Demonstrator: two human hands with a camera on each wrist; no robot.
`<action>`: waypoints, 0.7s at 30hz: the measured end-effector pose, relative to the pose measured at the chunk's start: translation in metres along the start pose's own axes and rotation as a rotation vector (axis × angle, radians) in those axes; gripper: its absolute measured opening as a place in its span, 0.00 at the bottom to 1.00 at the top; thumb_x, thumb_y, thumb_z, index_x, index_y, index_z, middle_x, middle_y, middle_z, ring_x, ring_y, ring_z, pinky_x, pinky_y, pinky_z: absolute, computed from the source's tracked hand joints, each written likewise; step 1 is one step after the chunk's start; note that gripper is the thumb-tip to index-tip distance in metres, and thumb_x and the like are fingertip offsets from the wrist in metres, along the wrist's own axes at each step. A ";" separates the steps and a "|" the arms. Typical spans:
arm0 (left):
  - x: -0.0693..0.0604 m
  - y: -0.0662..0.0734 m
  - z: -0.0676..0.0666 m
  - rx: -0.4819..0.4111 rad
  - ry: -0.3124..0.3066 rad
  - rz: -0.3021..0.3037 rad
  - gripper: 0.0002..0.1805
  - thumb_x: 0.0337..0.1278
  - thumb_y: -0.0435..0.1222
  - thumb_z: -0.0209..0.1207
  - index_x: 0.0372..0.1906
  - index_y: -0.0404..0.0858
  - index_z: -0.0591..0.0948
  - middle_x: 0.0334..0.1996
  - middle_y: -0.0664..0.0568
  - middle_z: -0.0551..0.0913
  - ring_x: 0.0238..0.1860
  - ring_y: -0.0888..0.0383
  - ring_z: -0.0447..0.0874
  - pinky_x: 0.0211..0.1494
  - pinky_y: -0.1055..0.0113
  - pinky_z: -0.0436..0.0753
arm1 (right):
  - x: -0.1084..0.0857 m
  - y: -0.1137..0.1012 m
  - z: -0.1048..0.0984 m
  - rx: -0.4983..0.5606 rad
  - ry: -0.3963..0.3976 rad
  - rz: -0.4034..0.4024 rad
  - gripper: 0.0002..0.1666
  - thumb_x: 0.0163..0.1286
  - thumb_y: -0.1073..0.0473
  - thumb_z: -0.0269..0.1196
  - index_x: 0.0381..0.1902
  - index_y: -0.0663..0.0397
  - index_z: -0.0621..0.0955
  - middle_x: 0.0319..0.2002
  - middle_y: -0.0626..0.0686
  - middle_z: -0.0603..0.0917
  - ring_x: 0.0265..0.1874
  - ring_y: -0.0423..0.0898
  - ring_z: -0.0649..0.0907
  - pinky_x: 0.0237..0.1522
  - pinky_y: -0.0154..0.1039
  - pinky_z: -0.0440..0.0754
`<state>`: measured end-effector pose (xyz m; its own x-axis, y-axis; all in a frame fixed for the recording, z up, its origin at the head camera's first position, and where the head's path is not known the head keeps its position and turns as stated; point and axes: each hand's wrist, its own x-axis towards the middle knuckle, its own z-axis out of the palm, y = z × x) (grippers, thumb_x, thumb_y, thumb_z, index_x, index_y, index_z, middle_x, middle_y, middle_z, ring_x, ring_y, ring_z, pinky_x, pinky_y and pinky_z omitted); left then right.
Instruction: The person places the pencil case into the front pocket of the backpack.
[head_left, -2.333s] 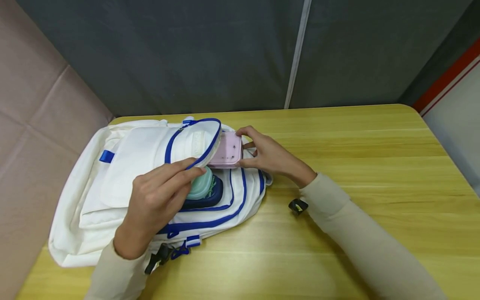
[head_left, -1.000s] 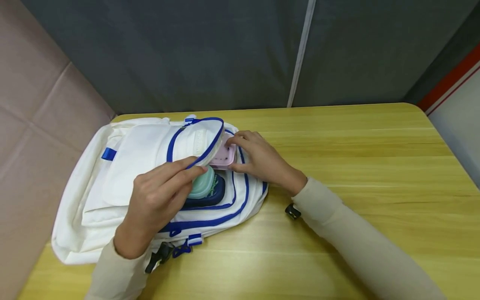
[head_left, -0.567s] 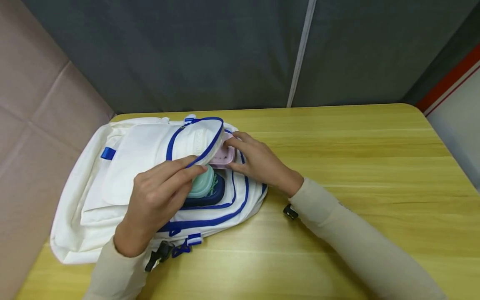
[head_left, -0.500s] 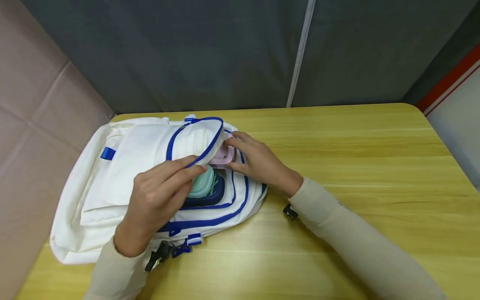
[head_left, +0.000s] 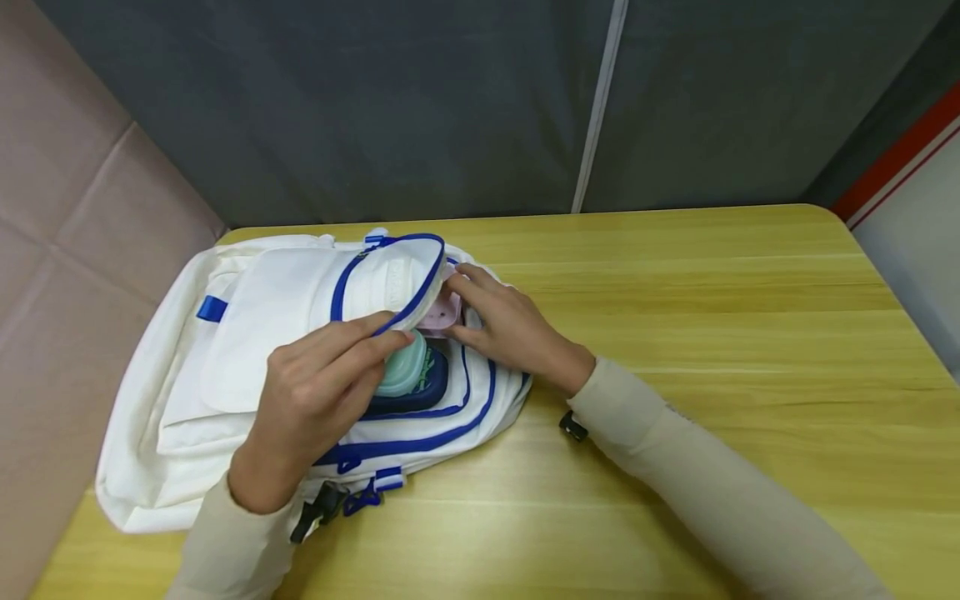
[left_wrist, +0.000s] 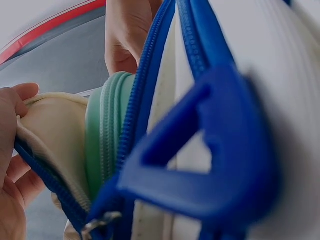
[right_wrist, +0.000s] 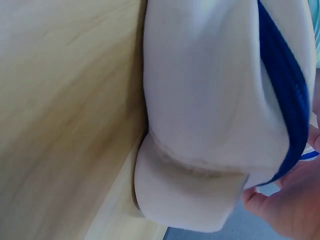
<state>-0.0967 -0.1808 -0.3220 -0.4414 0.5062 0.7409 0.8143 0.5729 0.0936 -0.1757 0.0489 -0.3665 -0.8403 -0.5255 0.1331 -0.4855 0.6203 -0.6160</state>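
Note:
A white backpack (head_left: 262, 333) with blue zip trim lies on the table, its front pocket unzipped. My left hand (head_left: 315, 392) pinches the blue-edged flap of that pocket and holds it up. At the pocket's mouth my right hand (head_left: 517, 329) grips the end of a pink box (head_left: 441, 313), most of which is hidden under the flap. Just below it in the opening sit a mint-green round-cornered container (head_left: 405, 367) and a dark navy case (head_left: 431, 387). In the left wrist view the green container (left_wrist: 107, 125) shows between the zip edges.
The wooden table (head_left: 675, 292) extends to the right of the backpack. A dark grey curtain (head_left: 375, 108) stands behind it, a pale padded wall (head_left: 67, 208) at the left. Blue strap buckles (head_left: 363, 496) hang by the bag's near side.
My right hand has moved left, pushing the pink box deeper under the flap, so less of it shows. My left hand keeps its hold on the flap.

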 end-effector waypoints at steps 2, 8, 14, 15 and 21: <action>0.000 0.000 0.000 0.002 -0.002 -0.002 0.18 0.81 0.37 0.50 0.46 0.36 0.91 0.46 0.44 0.92 0.43 0.47 0.94 0.50 0.56 0.89 | 0.000 -0.001 0.001 -0.006 0.001 -0.002 0.40 0.75 0.53 0.67 0.80 0.44 0.66 0.80 0.59 0.65 0.77 0.59 0.71 0.73 0.68 0.71; 0.000 0.002 0.000 0.011 -0.007 0.002 0.18 0.80 0.36 0.50 0.46 0.37 0.91 0.46 0.43 0.92 0.44 0.46 0.93 0.48 0.52 0.89 | 0.000 -0.001 0.001 -0.061 -0.019 0.002 0.40 0.77 0.50 0.65 0.81 0.45 0.64 0.81 0.60 0.64 0.77 0.60 0.70 0.72 0.70 0.71; 0.000 0.003 0.002 0.016 -0.007 0.021 0.18 0.80 0.36 0.49 0.47 0.37 0.91 0.46 0.43 0.92 0.44 0.46 0.93 0.47 0.52 0.89 | -0.005 0.001 0.000 -0.164 -0.065 0.020 0.40 0.79 0.43 0.60 0.81 0.42 0.60 0.82 0.59 0.61 0.69 0.62 0.79 0.69 0.70 0.74; 0.000 0.003 0.003 0.015 -0.007 0.025 0.18 0.80 0.36 0.49 0.47 0.37 0.91 0.46 0.43 0.92 0.44 0.46 0.93 0.47 0.52 0.89 | -0.006 0.002 0.000 -0.177 -0.070 0.025 0.40 0.79 0.42 0.60 0.81 0.42 0.59 0.82 0.59 0.61 0.68 0.62 0.80 0.68 0.69 0.75; 0.003 0.004 0.004 -0.013 -0.012 0.038 0.18 0.80 0.36 0.49 0.48 0.37 0.91 0.47 0.42 0.92 0.44 0.46 0.93 0.46 0.51 0.90 | -0.015 0.008 -0.002 -0.201 -0.055 0.055 0.38 0.79 0.42 0.59 0.80 0.44 0.61 0.82 0.58 0.61 0.63 0.62 0.83 0.65 0.68 0.78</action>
<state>-0.0966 -0.1742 -0.3221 -0.4141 0.5353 0.7362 0.8355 0.5444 0.0741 -0.1676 0.0629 -0.3713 -0.8550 -0.5154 0.0580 -0.4825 0.7493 -0.4535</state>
